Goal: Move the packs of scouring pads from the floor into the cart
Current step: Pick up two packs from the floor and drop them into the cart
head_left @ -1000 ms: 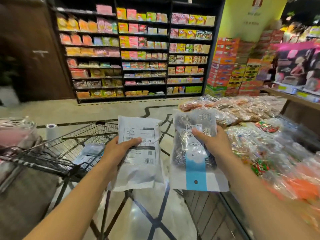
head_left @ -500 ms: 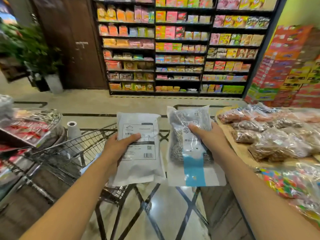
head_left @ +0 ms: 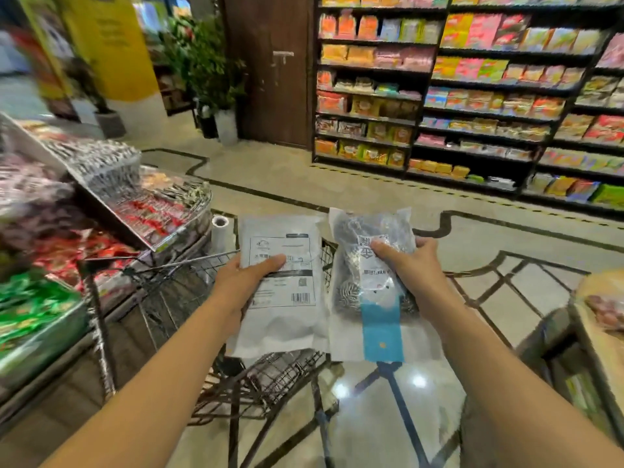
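Note:
My left hand (head_left: 248,280) grips a white pack of scouring pads (head_left: 282,319), label side up, with a barcode showing. My right hand (head_left: 410,268) grips a clear pack of steel scouring pads (head_left: 380,319) with a blue stripe on its header card. Both packs are held upright side by side at chest height, directly above the black wire cart (head_left: 189,292). The cart's basket lies below and to the left of the packs; most of its inside is hidden behind them.
A display stand of bagged snacks (head_left: 101,204) crowds the cart's left side, with a white roll (head_left: 220,228) at its edge. Another snack table (head_left: 604,312) stands at the right. Tall shelves of packaged goods (head_left: 472,96) line the far wall beyond open tiled floor (head_left: 270,177).
The view has swung left, so the cart and left stand now sit under the packs. Both hands keep their grip on the packs, held in the same pose.

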The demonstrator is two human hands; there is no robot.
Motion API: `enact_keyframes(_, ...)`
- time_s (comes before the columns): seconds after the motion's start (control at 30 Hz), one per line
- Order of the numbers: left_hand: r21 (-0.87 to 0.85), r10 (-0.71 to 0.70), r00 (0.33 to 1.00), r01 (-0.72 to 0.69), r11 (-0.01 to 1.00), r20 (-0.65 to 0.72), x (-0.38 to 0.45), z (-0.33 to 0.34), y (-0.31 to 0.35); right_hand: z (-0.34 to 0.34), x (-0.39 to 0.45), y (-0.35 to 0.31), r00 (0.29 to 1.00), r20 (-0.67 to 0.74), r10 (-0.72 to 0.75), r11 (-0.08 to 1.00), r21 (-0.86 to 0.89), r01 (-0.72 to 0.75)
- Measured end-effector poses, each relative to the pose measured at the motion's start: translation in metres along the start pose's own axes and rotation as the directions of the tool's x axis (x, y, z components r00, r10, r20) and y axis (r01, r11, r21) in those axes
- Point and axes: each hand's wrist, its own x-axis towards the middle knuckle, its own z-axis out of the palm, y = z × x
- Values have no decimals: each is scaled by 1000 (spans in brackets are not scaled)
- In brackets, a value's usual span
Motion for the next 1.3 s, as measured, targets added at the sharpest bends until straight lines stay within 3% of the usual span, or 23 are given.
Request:
enact_keyframes(0.27, -63, -51, 985, 41, 997, -166, 126, -56, -30, 118, 123, 19, 985, 174, 22, 987, -161, 6)
enact_keyframes(0.67, -178, -294, 857, 240, 954, -424, 240, -146, -143, 259, 221, 106, 920, 337, 201, 938, -338, -81)
enact_keyframes(0.93, -233, -387, 766, 309, 922, -514, 283, -138, -214, 300, 269, 181, 875, 404, 268, 905, -418, -85)
enact_keyframes(1.3, -235, -479, 617, 437, 868, -624, 342, -108, -292, 349, 315, 280, 729, 521, 444, 852, -497, -164)
